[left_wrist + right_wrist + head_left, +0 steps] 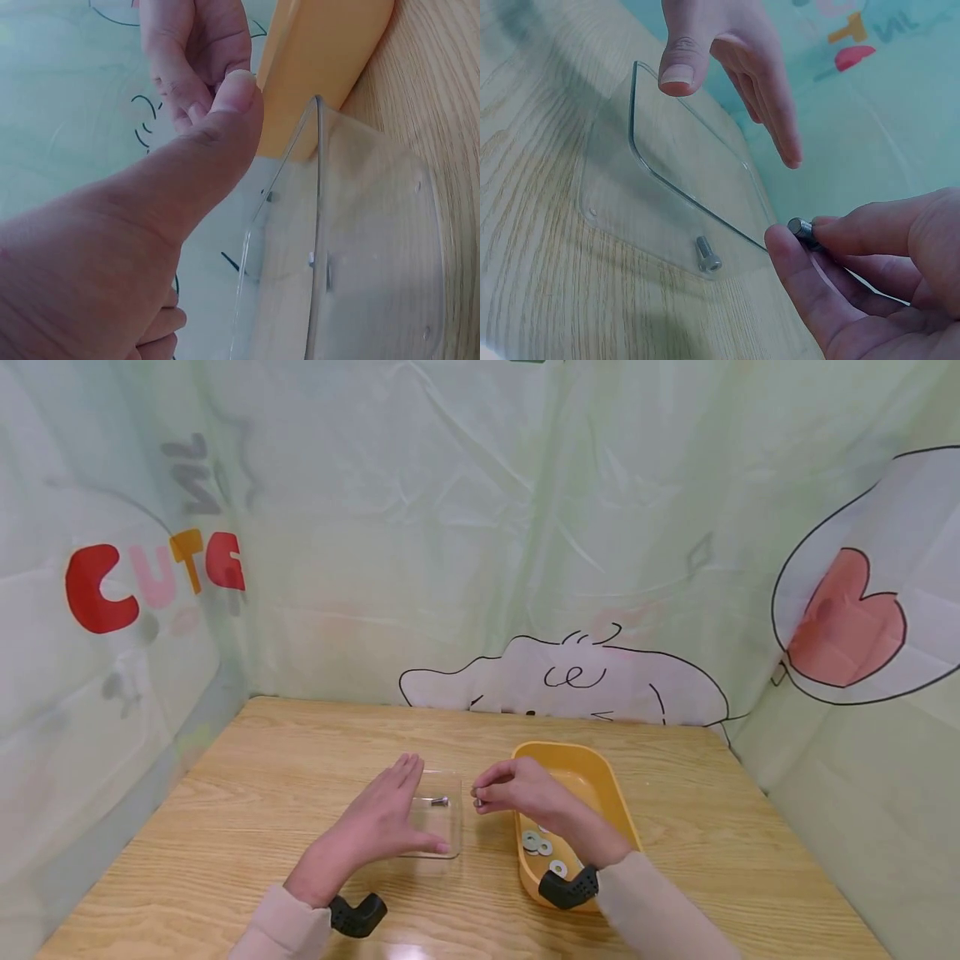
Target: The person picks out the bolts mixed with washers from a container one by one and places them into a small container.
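"Step?"
"Transfer, I'd guess: my right grip (pixel 525 789) pinches a bolt (pixel 802 229), off the clear box (pixel 382 217)'s three o'clock; left grip (pixel 382 818) spread, empty."
"Next?"
"Calls for nine o'clock, over box, release."

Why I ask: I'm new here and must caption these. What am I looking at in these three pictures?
No machine does the work: you see a person's bare left hand and right hand. The wide picture comes from a camera worn on the head, looking forward and down. The two close ones come from cameras worn on the left and right wrists.

On the wooden table stand a clear container with a bolt lying in it and, to its right, a yellow-orange tray holding flat washers. The right hand pinches a small metal piece, apparently another bolt. The left hand, fingers fairly straight, is over the clear container and holds nothing.
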`<state>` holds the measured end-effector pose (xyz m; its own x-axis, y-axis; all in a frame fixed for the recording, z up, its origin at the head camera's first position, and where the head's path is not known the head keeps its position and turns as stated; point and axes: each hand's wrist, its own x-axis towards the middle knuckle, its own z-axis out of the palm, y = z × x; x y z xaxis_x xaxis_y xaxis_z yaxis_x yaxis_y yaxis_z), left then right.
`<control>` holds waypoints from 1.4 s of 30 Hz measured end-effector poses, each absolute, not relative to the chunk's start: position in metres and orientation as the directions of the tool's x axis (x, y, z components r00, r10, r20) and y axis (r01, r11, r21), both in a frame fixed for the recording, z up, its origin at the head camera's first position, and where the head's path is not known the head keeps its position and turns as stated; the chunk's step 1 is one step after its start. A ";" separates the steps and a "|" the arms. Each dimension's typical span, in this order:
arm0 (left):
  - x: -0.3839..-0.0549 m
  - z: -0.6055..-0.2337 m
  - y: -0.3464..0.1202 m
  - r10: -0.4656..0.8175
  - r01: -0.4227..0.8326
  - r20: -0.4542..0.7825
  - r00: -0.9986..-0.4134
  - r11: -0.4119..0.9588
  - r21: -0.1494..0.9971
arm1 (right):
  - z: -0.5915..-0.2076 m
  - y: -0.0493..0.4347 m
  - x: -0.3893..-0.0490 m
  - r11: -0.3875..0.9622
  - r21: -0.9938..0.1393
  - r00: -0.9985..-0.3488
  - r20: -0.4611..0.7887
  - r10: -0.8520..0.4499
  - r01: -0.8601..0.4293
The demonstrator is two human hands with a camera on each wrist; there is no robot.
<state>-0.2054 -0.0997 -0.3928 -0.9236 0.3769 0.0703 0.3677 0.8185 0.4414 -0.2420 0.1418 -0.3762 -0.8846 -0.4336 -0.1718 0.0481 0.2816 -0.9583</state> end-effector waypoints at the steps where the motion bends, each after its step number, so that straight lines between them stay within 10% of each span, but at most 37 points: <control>1: -0.205 -0.393 -0.101 0.374 0.364 0.067 -0.925 0.820 0.442 | -0.377 0.140 -0.242 0.284 -0.958 -0.883 -0.170 -0.437 0.044; 42: -0.203 -0.408 -0.117 0.310 0.284 0.015 -0.951 0.850 0.444 | -0.389 0.082 -0.241 0.524 -0.846 -0.888 -0.163 -0.430 -0.099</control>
